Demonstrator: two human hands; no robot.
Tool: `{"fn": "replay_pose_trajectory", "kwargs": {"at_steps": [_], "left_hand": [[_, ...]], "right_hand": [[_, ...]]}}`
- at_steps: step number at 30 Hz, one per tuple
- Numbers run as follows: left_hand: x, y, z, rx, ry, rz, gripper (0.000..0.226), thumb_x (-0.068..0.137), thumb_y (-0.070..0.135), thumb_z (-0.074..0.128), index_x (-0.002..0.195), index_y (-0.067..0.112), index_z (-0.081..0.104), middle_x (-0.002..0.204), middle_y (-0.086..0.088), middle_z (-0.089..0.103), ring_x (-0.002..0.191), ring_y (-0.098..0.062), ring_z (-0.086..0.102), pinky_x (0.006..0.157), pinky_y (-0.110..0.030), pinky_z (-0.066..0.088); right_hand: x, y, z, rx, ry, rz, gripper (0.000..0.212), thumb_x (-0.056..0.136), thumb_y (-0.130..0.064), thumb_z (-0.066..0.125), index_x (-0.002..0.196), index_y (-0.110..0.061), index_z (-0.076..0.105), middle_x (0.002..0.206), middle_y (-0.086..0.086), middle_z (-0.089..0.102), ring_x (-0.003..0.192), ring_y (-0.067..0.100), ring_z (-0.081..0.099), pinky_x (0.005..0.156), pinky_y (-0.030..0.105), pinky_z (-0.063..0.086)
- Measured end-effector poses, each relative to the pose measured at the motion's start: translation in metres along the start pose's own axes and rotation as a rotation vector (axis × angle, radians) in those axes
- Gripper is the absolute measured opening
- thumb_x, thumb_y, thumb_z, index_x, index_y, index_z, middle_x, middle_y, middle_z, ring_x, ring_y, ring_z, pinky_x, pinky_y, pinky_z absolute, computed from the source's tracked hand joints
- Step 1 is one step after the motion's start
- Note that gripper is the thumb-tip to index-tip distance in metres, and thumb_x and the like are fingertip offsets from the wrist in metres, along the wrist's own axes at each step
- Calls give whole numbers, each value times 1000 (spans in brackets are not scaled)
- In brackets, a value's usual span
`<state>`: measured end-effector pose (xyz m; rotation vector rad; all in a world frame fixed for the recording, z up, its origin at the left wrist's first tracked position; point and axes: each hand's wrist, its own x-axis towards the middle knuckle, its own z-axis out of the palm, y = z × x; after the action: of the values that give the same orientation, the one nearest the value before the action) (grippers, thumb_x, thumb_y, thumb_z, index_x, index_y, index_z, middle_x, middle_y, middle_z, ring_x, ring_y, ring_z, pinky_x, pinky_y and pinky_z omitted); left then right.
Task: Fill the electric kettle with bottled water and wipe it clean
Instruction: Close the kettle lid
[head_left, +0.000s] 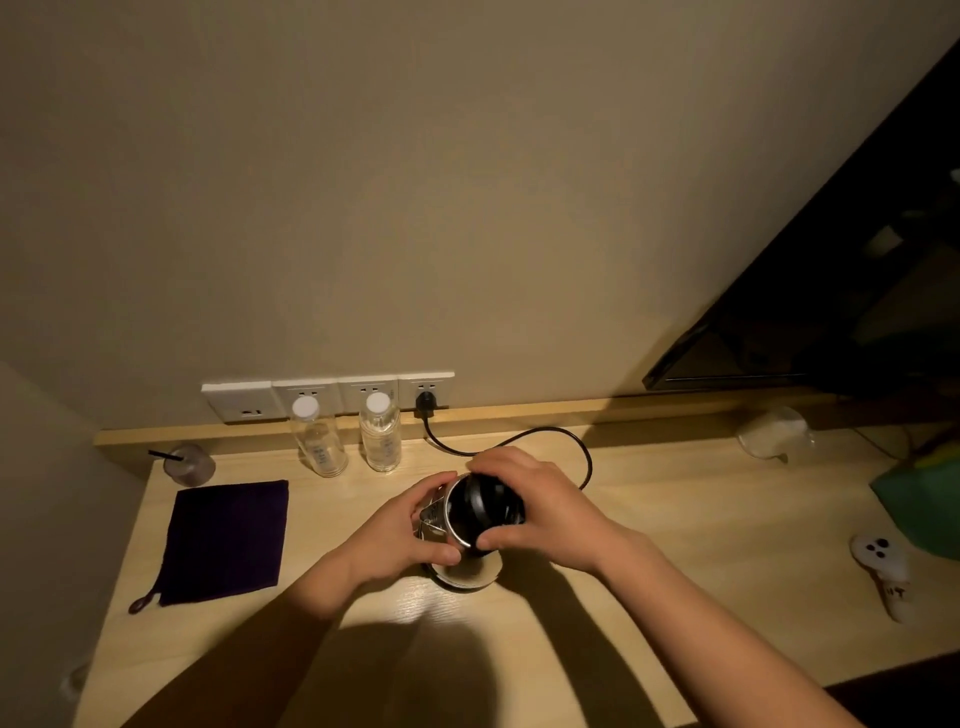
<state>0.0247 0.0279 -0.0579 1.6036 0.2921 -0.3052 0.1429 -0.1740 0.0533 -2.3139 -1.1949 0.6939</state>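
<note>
Left hand (397, 532) and right hand (543, 501) grip the kettle (467, 512).

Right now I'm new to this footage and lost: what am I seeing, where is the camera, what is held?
No machine here: these are a person's two bare hands, filmed by one camera worn on their head, looking down at a wooden desk. The left hand grips the steel side of the electric kettle; the right hand curls over its black top. Behind stand two capped water bottles; a dark cloth lies to the left. A black cord runs to a wall socket.
</note>
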Motion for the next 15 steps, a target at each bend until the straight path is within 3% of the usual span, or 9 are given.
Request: {"fn": "replay_pose_trajectory", "kwargs": {"at_steps": [4,9,15], "left_hand": [[1,0,0,-7,1,12,96,67,-2,91,147,22,45,140,-1,61,127,-7,60,97,-15,49],[1,-2,3,-38,9,9,95,68,-14,85,148,15,43,139,-7,61,125,-6,62,94,-14,50],[0,-1,5,-41,20,-24,95,69,-17,83,148,16,40,136,9,63,122,6,61,94,-8,46]], "right_hand": [[17,-4,18,-177,-77,-30,83,82,-48,82,152,-31,42,154,-6,49,141,17,44,117,41,39],[18,4,28,-163,-97,-16,87,84,-46,81,158,-31,37,166,-4,39,152,18,35,124,43,34],[21,9,31,-197,-127,-44,87,87,-45,78,160,-29,35,169,-5,33,157,15,26,127,38,27]]}}
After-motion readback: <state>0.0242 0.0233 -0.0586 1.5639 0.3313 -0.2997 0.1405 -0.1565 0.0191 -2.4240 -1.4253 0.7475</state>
